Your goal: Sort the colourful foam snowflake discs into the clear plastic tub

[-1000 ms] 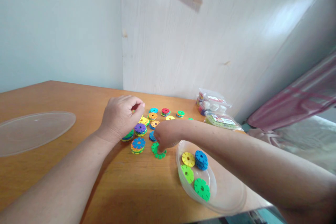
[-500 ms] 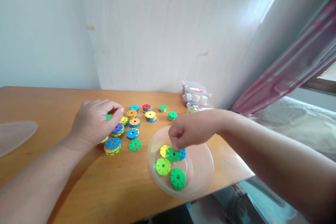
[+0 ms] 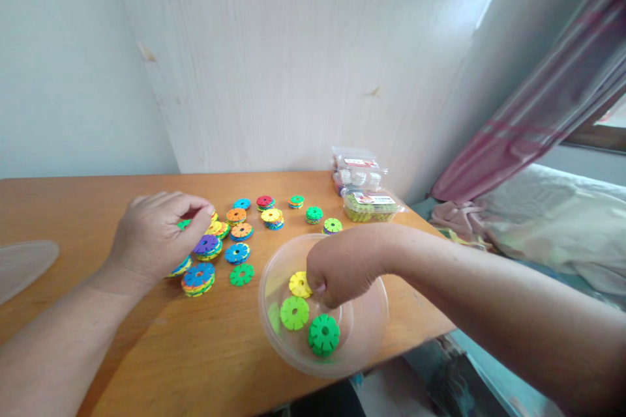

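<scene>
My right hand (image 3: 345,267) reaches down into a clear plastic bowl (image 3: 374,339), its fingers curled and mostly hidden, so what they grip cannot be made out. A yellow notched disc (image 3: 299,285) lies beside its fingertips. Closer to me in the bowl are a light green disc (image 3: 294,313) and darker green discs (image 3: 323,334). Over the stacks on the left hovers my left hand (image 3: 156,231), thumb and forefinger pinched together; anything between them is too small to tell. Near it stand a purple-topped stack (image 3: 207,246) and a blue-topped stack (image 3: 198,277).
Several short stacks, including a red-topped one (image 3: 265,202) and a yellow-topped one (image 3: 272,217), spread over the wooden table (image 3: 195,352). A single green disc (image 3: 241,275) lies left of the bowl. Clear food boxes (image 3: 370,204) stand behind. A translucent lid (image 3: 24,267) is far left.
My right hand has gone lower into the bowl, and the green and blue discs beneath it no longer show. My left hand stays pinched near the stacks. The view has shifted slightly.
</scene>
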